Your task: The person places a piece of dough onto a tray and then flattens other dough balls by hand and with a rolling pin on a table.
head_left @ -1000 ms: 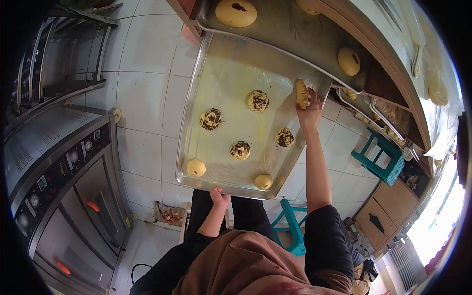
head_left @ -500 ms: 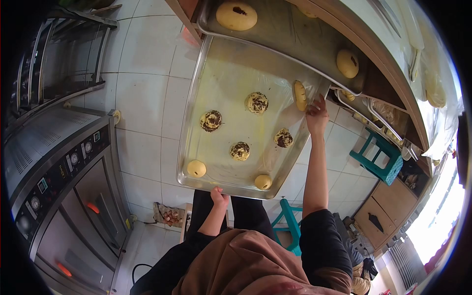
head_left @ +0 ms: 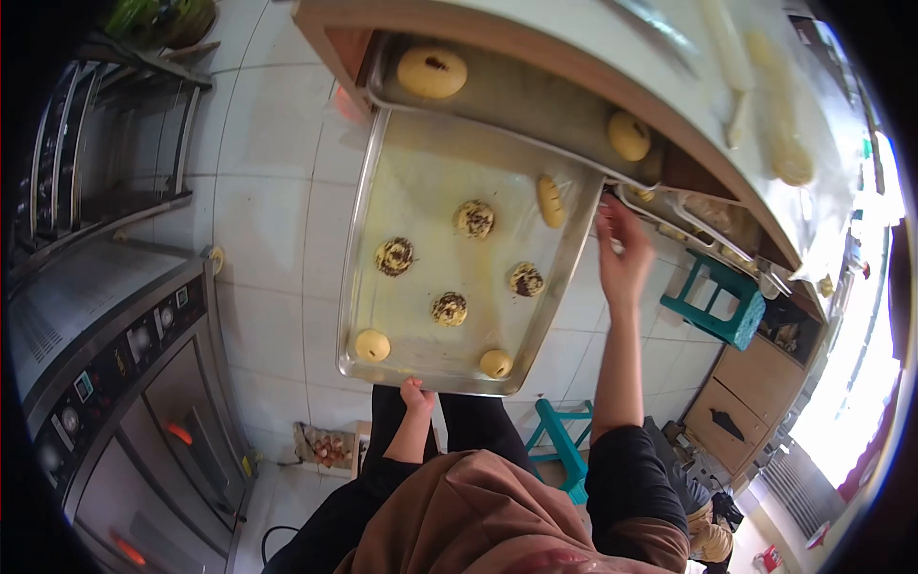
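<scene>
Loose right hand [head_left: 624, 254] moved off long tan bun [head_left: 550, 201]; left hand [head_left: 417, 395] grips silver metal tray [head_left: 421, 158] (bun seems placed; next needs level holding).

Right hand [head_left: 626, 256]: fingers smeared; I cannot tell whether the tips touch the rim of the near tray [head_left: 411, 182]. Left hand [head_left: 415, 395]: some fingers hidden under the tray edge. Rear tray [head_left: 526, 102]: back out of sight beneath the counter [head_left: 574, 24]; whether its lip touches the near tray, unclear. Oven [head_left: 134, 459]: panel lettering and dial marks illegible to me. Eggs [head_left: 328, 450]: too small to count. Plastic-wrapped goods [head_left: 789, 143] on the counter: hazy, contents unclear. Green bundle [head_left: 167, 19]: cut off above, nature unknown. Brown headscarf [head_left: 469, 497]: cut off below.
</scene>
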